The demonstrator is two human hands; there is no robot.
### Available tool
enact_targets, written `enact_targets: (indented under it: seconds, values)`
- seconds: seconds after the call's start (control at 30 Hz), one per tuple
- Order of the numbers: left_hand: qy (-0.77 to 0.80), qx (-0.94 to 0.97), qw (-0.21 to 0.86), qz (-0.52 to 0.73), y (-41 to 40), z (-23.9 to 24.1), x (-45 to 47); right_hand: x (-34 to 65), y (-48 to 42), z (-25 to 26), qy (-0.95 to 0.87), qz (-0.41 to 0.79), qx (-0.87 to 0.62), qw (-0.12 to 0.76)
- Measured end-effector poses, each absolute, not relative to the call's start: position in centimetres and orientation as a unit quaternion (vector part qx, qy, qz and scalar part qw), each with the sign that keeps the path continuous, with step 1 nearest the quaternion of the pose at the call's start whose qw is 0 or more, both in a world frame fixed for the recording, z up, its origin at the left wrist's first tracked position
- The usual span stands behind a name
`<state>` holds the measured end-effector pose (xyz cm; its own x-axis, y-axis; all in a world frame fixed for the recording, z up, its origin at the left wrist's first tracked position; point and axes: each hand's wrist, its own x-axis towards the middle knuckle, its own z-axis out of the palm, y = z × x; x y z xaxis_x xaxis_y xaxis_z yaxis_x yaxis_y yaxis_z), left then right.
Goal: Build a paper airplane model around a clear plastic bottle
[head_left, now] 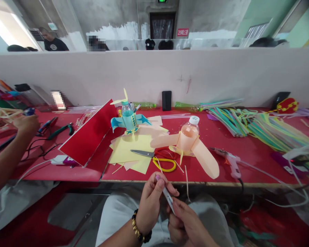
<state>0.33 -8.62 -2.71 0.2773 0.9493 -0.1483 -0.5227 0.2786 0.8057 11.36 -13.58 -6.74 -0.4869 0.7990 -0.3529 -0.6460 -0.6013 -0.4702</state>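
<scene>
Head view gives me a slim white strip (168,199) held over the lap, just in front of the table edge; it looks light and fairly stiff, though thin enough to bend or crease, so I'd pinch it by its ends. My left hand (150,206), wearing a beaded bracelet (137,226), and my right hand (185,219) are close together, each pinching the strip between thumb and fingers. Beyond them on the red table (260,171) lie scissors (142,153), yellow paper (128,154), a plastic bottle (190,128) with peach paper wings, and a glue gun (233,164).
</scene>
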Motion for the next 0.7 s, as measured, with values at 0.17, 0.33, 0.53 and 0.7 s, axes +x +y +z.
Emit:
enact_targets:
  seconds: [0.17,0.33,0.53,0.7]
  values:
    - [0.355,0.394,0.708,0.467,-8.5,-2.3,0.0,11.1,-13.0,-5.8,-0.117,0.855,-0.271,0.426]
    - [0.375,0.418,0.685,0.463,-7.7,-1.5,-0.3,10.7,-12.1,-4.7,-0.157,0.818,-0.348,0.430]
    - [0.463,0.538,0.502,0.494,-1.7,-0.3,-4.4,12.2,-12.0,-5.7,-0.299,0.778,-0.374,0.407]
    - [0.642,0.724,0.076,0.240,4.8,-1.1,-9.6,15.8,-12.7,-4.3,-0.398,0.704,-0.449,0.379]
